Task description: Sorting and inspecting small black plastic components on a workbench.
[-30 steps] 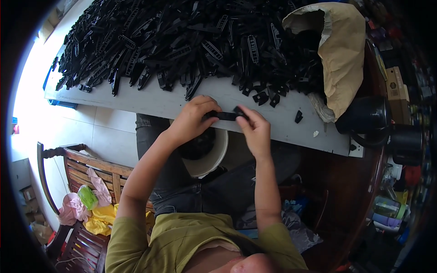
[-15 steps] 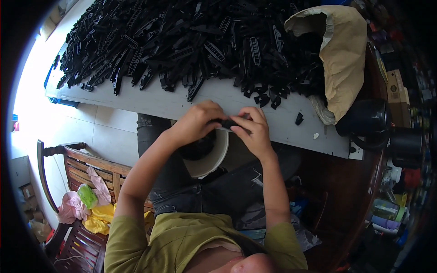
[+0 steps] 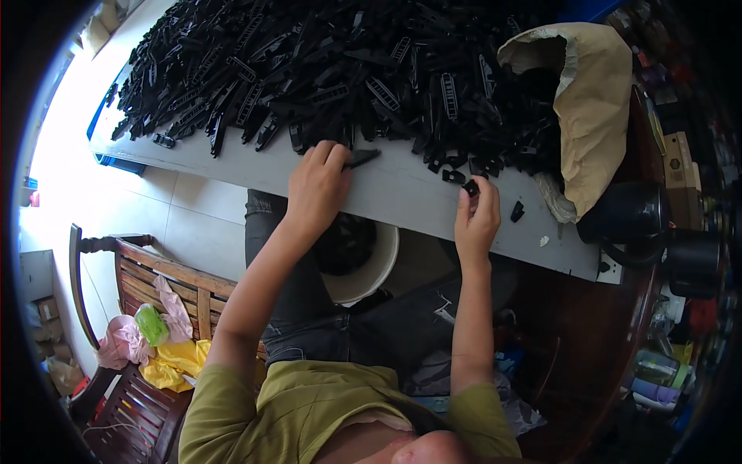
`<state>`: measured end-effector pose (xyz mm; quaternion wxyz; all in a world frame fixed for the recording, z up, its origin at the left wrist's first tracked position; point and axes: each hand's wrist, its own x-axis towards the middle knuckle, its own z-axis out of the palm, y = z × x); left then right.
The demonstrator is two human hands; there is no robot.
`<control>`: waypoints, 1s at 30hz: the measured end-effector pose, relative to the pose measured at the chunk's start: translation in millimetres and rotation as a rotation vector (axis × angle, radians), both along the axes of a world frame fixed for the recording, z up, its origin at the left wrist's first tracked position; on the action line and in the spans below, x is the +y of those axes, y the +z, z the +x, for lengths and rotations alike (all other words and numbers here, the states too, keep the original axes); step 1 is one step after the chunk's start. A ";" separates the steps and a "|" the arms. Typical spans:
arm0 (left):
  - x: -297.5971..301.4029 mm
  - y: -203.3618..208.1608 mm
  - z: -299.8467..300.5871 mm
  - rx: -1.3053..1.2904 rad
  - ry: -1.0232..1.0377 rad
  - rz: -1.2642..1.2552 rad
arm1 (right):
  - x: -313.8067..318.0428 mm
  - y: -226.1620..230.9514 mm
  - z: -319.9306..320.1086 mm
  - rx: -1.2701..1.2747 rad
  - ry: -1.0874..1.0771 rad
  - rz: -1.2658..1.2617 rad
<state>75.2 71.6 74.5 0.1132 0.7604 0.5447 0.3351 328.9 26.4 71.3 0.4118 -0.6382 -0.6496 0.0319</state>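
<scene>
At the near edge of the pile, my left hand (image 3: 317, 184) has its fingers closed on a long, pointed black plastic piece (image 3: 365, 157), which sticks out to the right of the fingertips. My right hand (image 3: 478, 218) pinches a small black plastic part (image 3: 471, 188) between thumb and fingers, a little above the grey tabletop. Close by it lie several similar small black parts (image 3: 453, 177). A big heap of black plastic pieces (image 3: 309, 69), some long with ladder-like slots, covers the far side of the table (image 3: 402, 185).
A torn brown paper sack (image 3: 599, 116) with black parts inside stands at the right. Next to it are black mugs (image 3: 630, 213). A white bucket (image 3: 390, 267) holding black pieces sits below the table edge, by my legs. A wooden bench (image 3: 166, 271) with cloths is at the left.
My hands were together over the table's near edge around a dark piece; now they are apart. The left has moved forward to the pile, the right to the small parts on the right.
</scene>
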 end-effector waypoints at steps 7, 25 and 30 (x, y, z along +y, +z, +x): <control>-16.6 10.9 7.8 -0.161 -0.347 -0.083 | -15.3 0.4 -22.6 0.199 0.102 -0.039; 17.1 -1.6 20.5 -0.233 -0.689 -0.218 | -22.4 15.5 -25.5 0.154 0.323 -0.263; 18.3 -1.4 23.2 -0.269 -0.676 -0.237 | -15.4 14.1 -25.4 0.084 0.328 -0.274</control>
